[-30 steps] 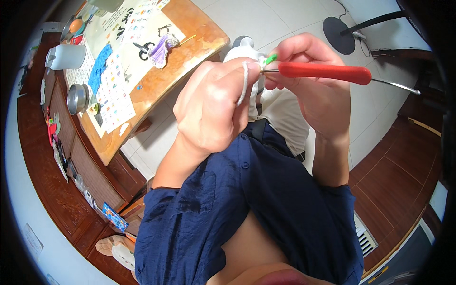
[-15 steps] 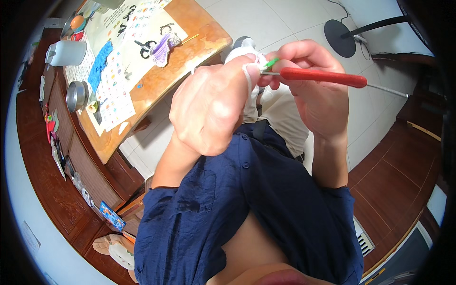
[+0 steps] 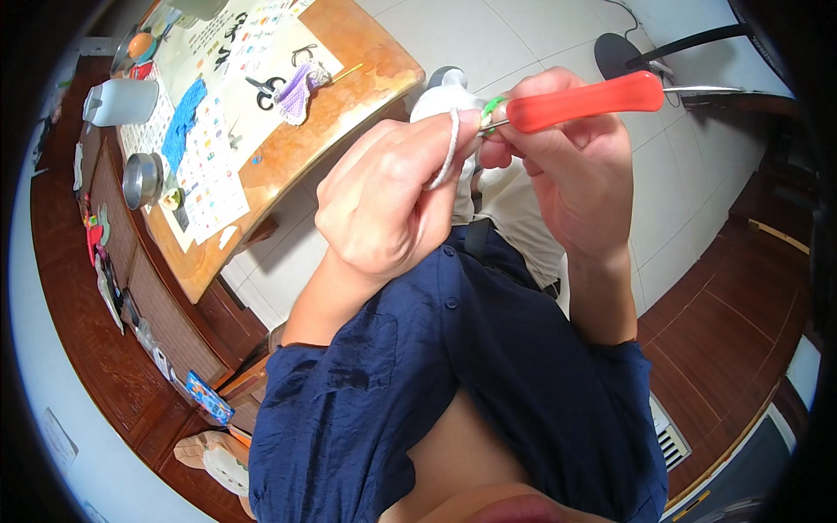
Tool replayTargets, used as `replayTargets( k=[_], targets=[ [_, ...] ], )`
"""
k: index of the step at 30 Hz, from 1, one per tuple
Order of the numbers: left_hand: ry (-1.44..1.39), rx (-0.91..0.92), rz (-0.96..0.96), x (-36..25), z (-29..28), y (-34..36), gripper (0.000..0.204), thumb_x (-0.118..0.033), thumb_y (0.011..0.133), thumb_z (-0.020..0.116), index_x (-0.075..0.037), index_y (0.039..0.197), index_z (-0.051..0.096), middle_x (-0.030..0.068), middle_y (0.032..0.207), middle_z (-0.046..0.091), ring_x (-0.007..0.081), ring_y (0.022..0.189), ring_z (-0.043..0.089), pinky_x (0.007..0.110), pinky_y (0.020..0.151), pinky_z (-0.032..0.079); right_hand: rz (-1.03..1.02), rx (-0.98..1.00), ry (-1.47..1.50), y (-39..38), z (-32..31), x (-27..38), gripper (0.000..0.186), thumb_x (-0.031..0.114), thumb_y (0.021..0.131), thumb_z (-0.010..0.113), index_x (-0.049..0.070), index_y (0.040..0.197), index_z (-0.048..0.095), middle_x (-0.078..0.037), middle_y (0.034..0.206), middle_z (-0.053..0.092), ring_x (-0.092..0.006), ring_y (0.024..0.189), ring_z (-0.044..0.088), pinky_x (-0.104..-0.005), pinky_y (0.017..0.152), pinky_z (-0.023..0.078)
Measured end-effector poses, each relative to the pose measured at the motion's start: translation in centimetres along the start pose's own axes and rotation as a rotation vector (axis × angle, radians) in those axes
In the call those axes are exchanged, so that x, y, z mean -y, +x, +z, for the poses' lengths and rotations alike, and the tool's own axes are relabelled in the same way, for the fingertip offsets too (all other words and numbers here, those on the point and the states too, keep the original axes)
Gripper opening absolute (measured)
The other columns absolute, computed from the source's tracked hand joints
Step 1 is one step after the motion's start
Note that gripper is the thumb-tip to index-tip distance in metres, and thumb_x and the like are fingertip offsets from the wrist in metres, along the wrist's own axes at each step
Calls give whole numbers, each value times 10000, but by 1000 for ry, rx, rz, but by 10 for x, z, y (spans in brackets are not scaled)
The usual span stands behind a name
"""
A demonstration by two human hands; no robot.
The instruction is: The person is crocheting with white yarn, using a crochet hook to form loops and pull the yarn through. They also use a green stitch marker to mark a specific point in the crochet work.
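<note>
Pale tiles make up the floor [image 3: 680,200], and over it at the upper left stands a wooden table [image 3: 384,65] with a glossy orange-brown top, partly covered by printed sheets. Navy cloth forms the shirt [image 3: 540,392] of the person, whose bare forearms rise to the middle of the view. The left hand [image 3: 384,196] is curled, its thumb and forefinger brought together with no gap showing, pinching white yarn. The right hand [image 3: 584,174] has its thumb and forefinger closed on a crochet hook [image 3: 593,100], the other fingers bent loosely beneath.

On the table lie a long piece of bright blue knitting [image 3: 184,126], a smaller purple-and-white piece [image 3: 298,91] and, touching or just beside that one, dark-handled scissors [image 3: 266,89].

The hook is held in the air in front of the shirt, tilted so that its right end stands higher in the view. Its handle is bright red, smooth and shiny, thick and rounded at the far end. Slim silver metal leaves both ends: the left shaft runs to the left fingertips, where its tip is hidden; the right one points away. White yarn [image 3: 451,148], soft and fairly thick, loops over the left forefinger. Smallest is a bright green clip [image 3: 493,106] between the fingertips; how it is fastened cannot be told.
</note>
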State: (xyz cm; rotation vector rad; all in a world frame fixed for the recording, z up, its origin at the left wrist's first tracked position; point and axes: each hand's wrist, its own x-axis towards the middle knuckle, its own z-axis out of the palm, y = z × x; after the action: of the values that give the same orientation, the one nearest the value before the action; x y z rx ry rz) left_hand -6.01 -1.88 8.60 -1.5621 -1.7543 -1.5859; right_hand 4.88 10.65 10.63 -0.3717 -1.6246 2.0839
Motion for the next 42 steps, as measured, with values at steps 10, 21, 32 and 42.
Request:
replayTargets(
  k=[10, 21, 32, 42],
  targets=[
    [42, -8, 110, 4, 1, 0, 343, 143, 678, 676, 49, 1007, 665, 134, 827, 706, 210, 618, 661, 281, 541, 519, 0, -45, 89, -3, 3, -2, 74, 6, 904, 610, -55, 942, 627, -120, 800, 678, -164, 708, 670, -254, 640, 513],
    [101, 34, 181, -1, -1, -5, 308, 187, 771, 660, 81, 1056, 615, 138, 742, 694, 216, 630, 700, 280, 551, 548, -85, 19, 165, -2, -5, -10, 100, 42, 887, 695, -48, 917, 663, -122, 790, 710, -151, 695, 689, -231, 645, 551],
    [80, 23, -132, -20, -9, 6, 300, 180, 681, 660, 37, 943, 683, 154, 783, 693, 209, 631, 676, 265, 580, 537, -46, 59, 180, -2, 1, -2, 145, -12, 886, 675, -72, 1008, 623, -150, 846, 698, -203, 765, 722, -262, 692, 586],
    [-528, -71, -540, -12, -1, 3, 118, 69, 905, 629, 66, 1022, 634, 107, 862, 688, 80, 650, 613, 198, 565, 496, 245, -18, 183, 0, 7, 11, 175, 99, 947, 557, -40, 1040, 607, -116, 802, 664, -174, 615, 642, -275, 564, 517]
  ],
)
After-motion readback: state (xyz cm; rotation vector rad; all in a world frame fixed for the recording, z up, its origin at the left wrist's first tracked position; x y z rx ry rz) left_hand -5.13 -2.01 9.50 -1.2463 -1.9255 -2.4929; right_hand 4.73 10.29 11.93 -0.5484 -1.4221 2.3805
